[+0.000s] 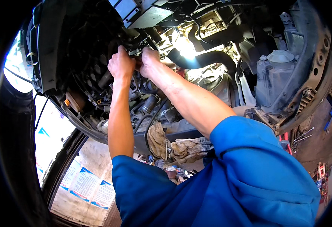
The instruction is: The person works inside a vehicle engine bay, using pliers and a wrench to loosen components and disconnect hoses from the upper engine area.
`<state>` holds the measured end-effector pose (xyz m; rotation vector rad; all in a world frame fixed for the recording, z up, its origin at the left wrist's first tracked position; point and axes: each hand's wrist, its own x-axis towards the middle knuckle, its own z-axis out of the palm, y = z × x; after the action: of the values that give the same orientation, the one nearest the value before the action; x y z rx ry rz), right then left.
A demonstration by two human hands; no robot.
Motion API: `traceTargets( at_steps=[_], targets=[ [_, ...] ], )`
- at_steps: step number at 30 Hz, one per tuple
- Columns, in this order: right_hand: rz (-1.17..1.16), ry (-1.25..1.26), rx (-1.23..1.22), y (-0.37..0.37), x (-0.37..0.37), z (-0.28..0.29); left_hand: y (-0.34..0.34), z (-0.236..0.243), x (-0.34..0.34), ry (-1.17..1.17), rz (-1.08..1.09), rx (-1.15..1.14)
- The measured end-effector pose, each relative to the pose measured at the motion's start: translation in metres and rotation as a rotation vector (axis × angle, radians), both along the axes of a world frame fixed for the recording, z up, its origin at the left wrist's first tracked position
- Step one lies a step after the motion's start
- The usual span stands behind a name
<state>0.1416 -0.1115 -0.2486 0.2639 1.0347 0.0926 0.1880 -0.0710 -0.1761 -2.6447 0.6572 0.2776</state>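
My two bare hands reach deep into a car's engine bay, among dark hoses and fittings. My left hand has its fingers curled around or against something in shadow. Just right of it, my right hand is also curled, its fingertips hidden behind it. What either one holds cannot be made out. A thick black hose runs to their right, beside a brightly lit patch. Below my forearms lie a cylindrical metal part and crumpled dirty rags on the front edge of the bay.
A grey plastic reservoir and the curved body edge frame the right. A white panel with posters stands at the lower left. Hand tools lie low at the right, more clutter below the rags.
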Motion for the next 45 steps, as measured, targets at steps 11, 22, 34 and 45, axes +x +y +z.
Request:
traceTargets(
  at_steps=[11, 22, 34, 45],
  targets=[
    [-0.172, 0.037, 0.127, 0.009, 0.006, 0.016, 0.004, 0.001, -0.002, -0.069, 0.049, 0.027],
    [-0.097, -0.208, 0.369, -0.012, -0.016, -0.003, 0.005, 0.006, -0.02, -0.08, 0.014, 0.04],
    [-0.123, -0.346, 0.52, -0.007, -0.02, -0.018, 0.011, 0.024, -0.034, 0.134, -0.026, -0.154],
    [-0.362, -0.176, 0.473, -0.003, -0.009, 0.003, 0.011, 0.015, -0.018, 0.0, -0.081, -0.068]
  ],
)
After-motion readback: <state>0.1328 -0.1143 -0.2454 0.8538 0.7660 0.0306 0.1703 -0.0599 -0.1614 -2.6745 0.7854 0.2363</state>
